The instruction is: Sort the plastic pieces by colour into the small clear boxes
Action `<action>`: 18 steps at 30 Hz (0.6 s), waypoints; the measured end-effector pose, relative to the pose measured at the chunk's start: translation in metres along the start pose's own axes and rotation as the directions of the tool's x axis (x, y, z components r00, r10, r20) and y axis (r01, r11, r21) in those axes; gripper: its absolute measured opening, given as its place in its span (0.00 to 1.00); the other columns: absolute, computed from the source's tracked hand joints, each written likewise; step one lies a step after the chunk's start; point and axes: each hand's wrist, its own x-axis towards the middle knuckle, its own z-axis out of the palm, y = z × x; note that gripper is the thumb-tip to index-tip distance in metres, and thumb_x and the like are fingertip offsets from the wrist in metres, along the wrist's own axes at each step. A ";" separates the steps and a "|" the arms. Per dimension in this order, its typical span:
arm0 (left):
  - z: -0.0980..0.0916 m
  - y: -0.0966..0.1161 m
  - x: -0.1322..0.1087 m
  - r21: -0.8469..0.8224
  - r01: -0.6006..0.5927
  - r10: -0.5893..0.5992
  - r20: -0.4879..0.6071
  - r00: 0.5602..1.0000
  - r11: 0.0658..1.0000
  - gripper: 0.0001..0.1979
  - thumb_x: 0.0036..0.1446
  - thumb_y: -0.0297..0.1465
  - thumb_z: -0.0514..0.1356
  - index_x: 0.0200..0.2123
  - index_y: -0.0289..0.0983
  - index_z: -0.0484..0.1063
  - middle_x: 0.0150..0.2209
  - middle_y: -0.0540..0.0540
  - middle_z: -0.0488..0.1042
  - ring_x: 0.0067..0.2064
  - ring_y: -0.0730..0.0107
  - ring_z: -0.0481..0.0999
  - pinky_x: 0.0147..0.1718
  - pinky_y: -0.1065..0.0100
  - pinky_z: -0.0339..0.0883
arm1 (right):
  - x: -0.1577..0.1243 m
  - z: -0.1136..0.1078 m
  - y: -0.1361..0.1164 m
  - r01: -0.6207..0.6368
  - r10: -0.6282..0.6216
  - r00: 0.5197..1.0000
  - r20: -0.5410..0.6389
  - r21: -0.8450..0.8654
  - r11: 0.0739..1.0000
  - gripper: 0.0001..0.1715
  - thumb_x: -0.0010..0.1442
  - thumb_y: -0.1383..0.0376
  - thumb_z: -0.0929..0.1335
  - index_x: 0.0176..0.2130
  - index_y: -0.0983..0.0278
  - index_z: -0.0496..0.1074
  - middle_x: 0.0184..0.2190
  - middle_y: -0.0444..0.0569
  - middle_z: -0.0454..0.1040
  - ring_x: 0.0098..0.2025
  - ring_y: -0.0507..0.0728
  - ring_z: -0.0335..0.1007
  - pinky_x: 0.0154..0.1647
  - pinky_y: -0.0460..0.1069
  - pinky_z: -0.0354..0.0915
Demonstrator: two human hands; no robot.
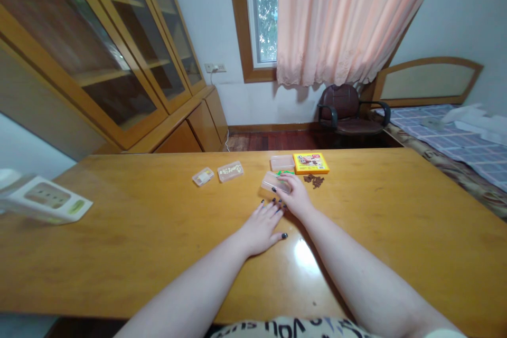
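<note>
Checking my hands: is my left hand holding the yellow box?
No, the left hand lies flat on the table; the yellow box sits farther off, untouched.

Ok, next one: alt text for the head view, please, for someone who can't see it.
A person's right hand touches a small clear plastic box on a wooden table, while the left hand lies flat beside it. Nearby lie a yellow box, a heap of brown pieces and three more clear boxes.
</note>
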 end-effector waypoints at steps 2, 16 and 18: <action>-0.003 0.002 -0.002 -0.034 -0.053 0.054 0.028 0.998 0.998 0.34 0.58 0.47 0.51 0.64 0.40 0.47 0.65 0.42 0.47 0.66 0.57 0.44 0.63 0.52 0.38 | 0.000 0.000 -0.001 0.006 -0.006 1.000 0.011 0.001 1.000 0.16 0.52 0.62 0.70 0.42 0.62 0.72 0.45 0.54 0.71 0.50 0.60 0.65 0.54 0.58 0.60; -0.017 -0.045 0.001 -0.552 -0.020 -0.372 -0.589 0.717 0.834 0.28 0.55 0.45 0.55 0.55 0.37 0.60 0.54 0.39 0.65 0.55 0.60 0.66 0.55 0.58 0.60 | -0.002 -0.009 -0.019 0.131 -0.137 0.984 0.118 0.053 0.990 0.17 0.52 0.63 0.70 0.44 0.61 0.70 0.46 0.54 0.70 0.51 0.59 0.65 0.54 0.57 0.61; -0.013 -0.054 0.006 -0.628 -0.052 -0.376 -0.528 0.761 0.776 0.38 0.52 0.51 0.55 0.60 0.37 0.51 0.61 0.37 0.56 0.60 0.58 0.61 0.57 0.60 0.58 | -0.004 -0.011 -0.025 0.189 -0.197 0.969 0.152 0.061 0.980 0.18 0.52 0.63 0.70 0.44 0.61 0.70 0.46 0.54 0.70 0.50 0.59 0.65 0.53 0.57 0.62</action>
